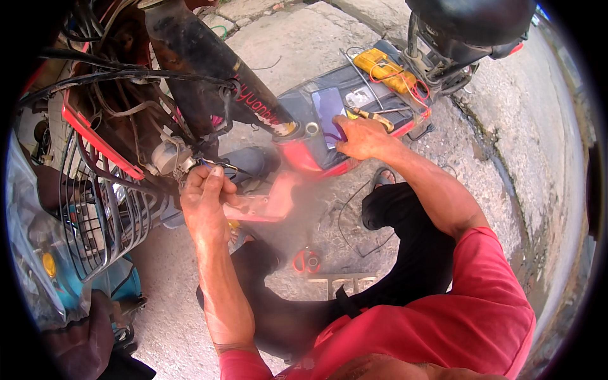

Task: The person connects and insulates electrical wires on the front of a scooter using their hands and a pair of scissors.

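Observation:
My left hand (pixel 207 193) is closed, thumb and fingertips pinched on thin wires (pixel 208 163) at the front of a scooter. Just beyond the fingertips is a grey round housing (pixel 171 156), beside more loose wiring. My right hand (pixel 362 137) is over the scooter's footboard, its bent fingers touching the lower right side of a phone (pixel 327 114). The phone lies flat with its lit screen up. A screwdriver (pixel 375 119) with a yellowish handle lies just beyond that hand. The fingers' undersides are hidden.
A yellow multimeter (pixel 385 68) with red leads lies farther along the footboard (pixel 303 101). The scooter's black column (pixel 215 63) and wire basket (pixel 104 215) stand at left. Orange-handled scissors (pixel 306 261) lie on the concrete between my legs. A black seat (pixel 478 22) overhangs the far right.

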Motion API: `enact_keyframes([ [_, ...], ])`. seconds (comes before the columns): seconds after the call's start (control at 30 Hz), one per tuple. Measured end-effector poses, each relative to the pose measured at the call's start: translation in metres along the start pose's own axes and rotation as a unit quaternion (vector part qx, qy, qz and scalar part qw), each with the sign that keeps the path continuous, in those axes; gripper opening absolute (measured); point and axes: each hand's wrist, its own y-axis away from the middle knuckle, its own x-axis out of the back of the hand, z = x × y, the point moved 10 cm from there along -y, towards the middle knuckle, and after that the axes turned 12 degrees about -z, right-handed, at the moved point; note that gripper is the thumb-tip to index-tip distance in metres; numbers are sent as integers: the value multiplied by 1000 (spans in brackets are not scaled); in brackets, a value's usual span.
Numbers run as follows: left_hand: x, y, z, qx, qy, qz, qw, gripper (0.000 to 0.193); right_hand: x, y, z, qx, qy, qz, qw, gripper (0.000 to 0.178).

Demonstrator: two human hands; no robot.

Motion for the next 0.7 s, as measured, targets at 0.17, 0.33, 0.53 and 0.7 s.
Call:
enact_keyframes([
  [0.17,-1,1,0,-1,4,-1,1000,12,-2,0,-2,4,20,-10,1000,61],
  [0.33,-3,1,0,0,6,0,1000,12,0,1,-6,18,20,4,1000,55],
  [0.53,-8,2,-2,17,2,-6,1000,13,19,13,-40,87,-60,41,994,50],
  [0.7,-16,1,4,3,-9,-1,1000,15,31,30,-79,180,-123,76,973,49],
])
